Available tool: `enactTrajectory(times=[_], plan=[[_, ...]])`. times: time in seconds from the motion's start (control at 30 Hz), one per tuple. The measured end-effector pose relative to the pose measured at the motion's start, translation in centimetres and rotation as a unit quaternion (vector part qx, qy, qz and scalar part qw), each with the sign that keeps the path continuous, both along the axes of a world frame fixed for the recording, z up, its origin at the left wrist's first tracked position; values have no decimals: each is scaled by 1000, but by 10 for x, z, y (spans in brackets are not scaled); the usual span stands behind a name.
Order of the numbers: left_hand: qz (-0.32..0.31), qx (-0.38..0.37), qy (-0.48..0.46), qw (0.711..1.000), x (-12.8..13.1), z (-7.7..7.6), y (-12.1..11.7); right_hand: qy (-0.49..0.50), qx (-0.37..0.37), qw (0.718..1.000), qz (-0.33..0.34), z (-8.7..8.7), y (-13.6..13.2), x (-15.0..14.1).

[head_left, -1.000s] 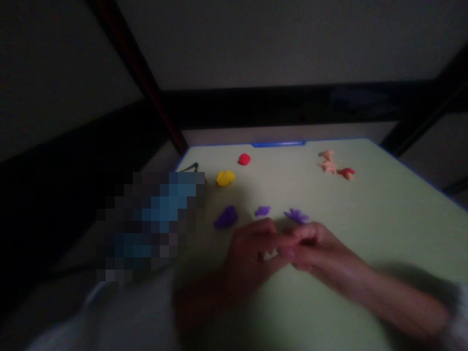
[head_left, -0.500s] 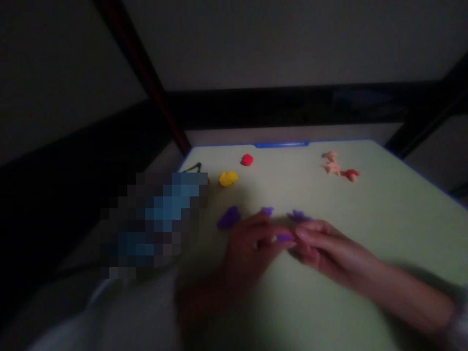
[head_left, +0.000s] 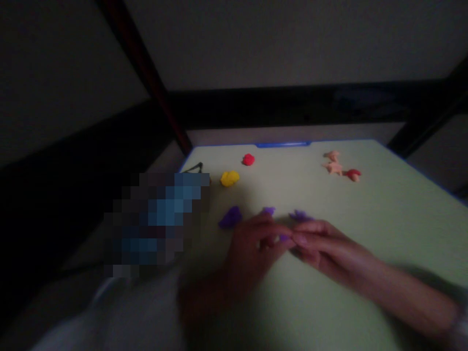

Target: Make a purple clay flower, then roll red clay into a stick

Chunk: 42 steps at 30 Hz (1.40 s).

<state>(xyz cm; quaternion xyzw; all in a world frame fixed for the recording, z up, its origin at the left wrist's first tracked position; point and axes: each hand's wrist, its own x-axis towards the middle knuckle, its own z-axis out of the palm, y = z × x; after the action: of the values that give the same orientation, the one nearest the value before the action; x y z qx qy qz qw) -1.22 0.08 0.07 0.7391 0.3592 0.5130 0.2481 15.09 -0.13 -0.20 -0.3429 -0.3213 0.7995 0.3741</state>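
A small piece of purple modelling clay [head_left: 283,238] shows between the fingertips of my left hand [head_left: 252,246], which is closed on it. The fingertips of my right hand [head_left: 321,243] meet the left ones and pinch at the same piece; most of it is hidden by fingers. Just beyond my hands lie three other purple clay pieces: a larger lump [head_left: 230,217] at the left, a small bit [head_left: 269,210] partly behind my left hand, and a spiky flower-like shape [head_left: 301,215] beyond my right hand.
On the pale table [head_left: 383,224] with a blue edge sit a yellow clay lump [head_left: 229,178] and a red one [head_left: 248,159]. Peach-coloured shapes [head_left: 334,168] and a red-and-peach piece [head_left: 354,174] lie at the far right. A blurred-out bluish object [head_left: 168,209] is at the left.
My fingertips shifted on the purple clay, which came into sight between them and is now mostly covered again. The whole view moved slightly; the pieces on the table stayed put.
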Motion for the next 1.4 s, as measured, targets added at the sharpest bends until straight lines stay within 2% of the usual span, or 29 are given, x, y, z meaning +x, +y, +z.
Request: enactTrajectory(times=[0.13,0.37,0.53,0.8,0.97,1.1,1.23,1.4], plan=[[-19,-5,0,1000,0,-2,0,-28,22,999,-29,2,-1,1],[22,-23,-12,999,-1,-4,0,-38,28,998,-28,7,1,0],[-3,-9,-7,1000,-2,-4,0,-71,57,996,-26,4,-1,-1],[-25,6,0,1000,0,-4,-4,-117,53,990,-52,-1,-3,-4],[-25,35,2,999,0,-2,-4,-100,68,992,-23,2,-1,-3],[8,23,-13,1000,-2,-2,-4,-75,56,996,-6,6,1,-1],[20,6,-16,1000,-3,-3,-4,-66,51,996,-18,6,2,2],[17,34,-8,999,-1,-4,-3,-75,50,995,-33,3,1,2]])
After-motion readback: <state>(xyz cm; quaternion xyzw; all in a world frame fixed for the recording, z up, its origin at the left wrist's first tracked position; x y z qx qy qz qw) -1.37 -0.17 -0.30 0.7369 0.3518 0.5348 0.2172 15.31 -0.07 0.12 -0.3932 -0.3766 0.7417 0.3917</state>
